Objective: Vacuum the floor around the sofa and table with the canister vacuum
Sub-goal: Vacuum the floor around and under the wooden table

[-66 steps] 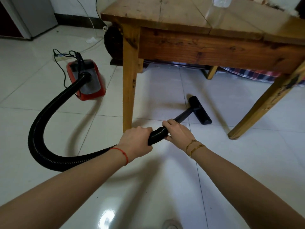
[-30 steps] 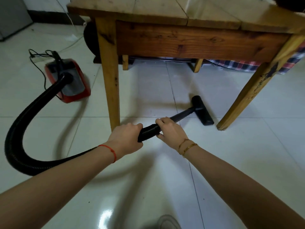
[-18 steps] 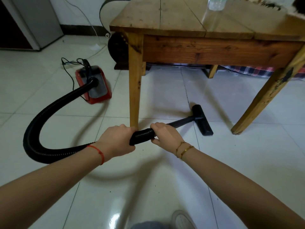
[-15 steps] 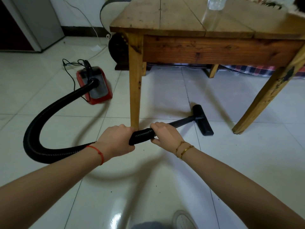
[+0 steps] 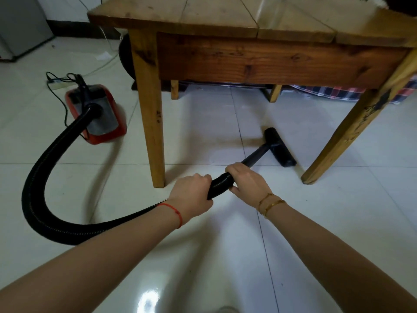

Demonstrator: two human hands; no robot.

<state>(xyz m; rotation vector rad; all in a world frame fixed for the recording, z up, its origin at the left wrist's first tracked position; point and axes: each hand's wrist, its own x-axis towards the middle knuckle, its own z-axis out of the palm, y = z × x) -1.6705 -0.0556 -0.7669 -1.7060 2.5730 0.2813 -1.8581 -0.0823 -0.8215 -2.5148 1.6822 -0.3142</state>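
Observation:
A red canister vacuum [image 5: 97, 118] sits on the white tiled floor at the left. Its black ribbed hose [image 5: 42, 177] loops round to my hands. My left hand [image 5: 191, 195] grips the hose end, and my right hand [image 5: 246, 181] grips it just ahead, where the black wand begins. The black floor nozzle [image 5: 279, 147] lies flat on the tiles under the wooden table [image 5: 248, 57], between its two near legs.
The table's near left leg [image 5: 151, 123] stands just left of my hands, the near right leg [image 5: 352, 134] beyond the nozzle. A power strip and cord [image 5: 56, 83] lie behind the vacuum. Plaid cloth [image 5: 338, 93] hangs behind the table. A grey cabinet [image 5: 20, 26] stands far left.
The nozzle has slid a little further under the table, and my view has shifted right and closer. Both hands keep the same grip on the hose.

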